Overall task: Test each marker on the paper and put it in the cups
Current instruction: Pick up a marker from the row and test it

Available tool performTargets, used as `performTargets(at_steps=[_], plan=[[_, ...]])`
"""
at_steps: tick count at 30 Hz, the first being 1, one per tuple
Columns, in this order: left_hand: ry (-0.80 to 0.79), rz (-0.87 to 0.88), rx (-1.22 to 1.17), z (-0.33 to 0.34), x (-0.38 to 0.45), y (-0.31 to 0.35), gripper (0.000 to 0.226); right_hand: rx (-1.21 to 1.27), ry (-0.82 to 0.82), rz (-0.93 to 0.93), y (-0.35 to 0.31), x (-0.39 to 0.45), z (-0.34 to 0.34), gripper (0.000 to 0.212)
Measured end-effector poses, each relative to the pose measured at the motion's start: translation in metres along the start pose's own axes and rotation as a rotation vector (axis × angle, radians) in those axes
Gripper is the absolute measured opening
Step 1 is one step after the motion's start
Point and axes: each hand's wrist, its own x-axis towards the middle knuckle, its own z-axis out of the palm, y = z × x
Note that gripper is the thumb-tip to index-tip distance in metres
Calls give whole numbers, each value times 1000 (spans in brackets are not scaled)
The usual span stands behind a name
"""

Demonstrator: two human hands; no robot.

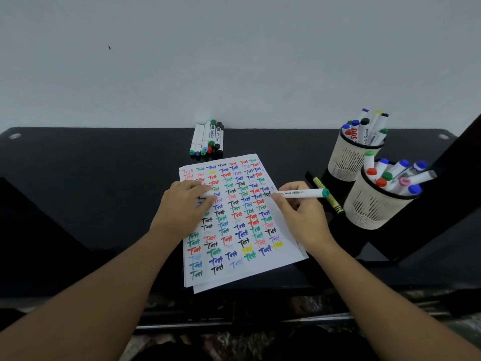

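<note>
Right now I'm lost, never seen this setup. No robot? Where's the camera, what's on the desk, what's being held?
There is no robot here, only a person's two bare hands. The single picture comes from a wide-angle camera worn on the person's head, looking forward and down, which is why both forearms enter from the bottom edge.

On the black desk lies a sheet of paper filled with the word "Test" in many colours. The left hand rests on the paper, and something white and thin shows at its fingers; I cannot tell what. The right hand pinches a white marker with a teal end cap, its tip at the paper's right edge.

At the back edge lies a bundle of markers. On the right stand two mesh cups, far and near, both holding markers. A yellow pen lies beside them.
</note>
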Motion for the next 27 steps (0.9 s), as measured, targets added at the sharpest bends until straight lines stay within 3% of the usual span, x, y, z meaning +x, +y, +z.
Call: performTargets(at_steps=[19, 27], plan=[[-15, -10, 2, -1, 0, 0, 45, -91, -74, 64, -2, 6, 4, 7], [-4, -6, -7, 0, 0, 0, 44, -96, -33, 61, -2, 5, 2, 5]])
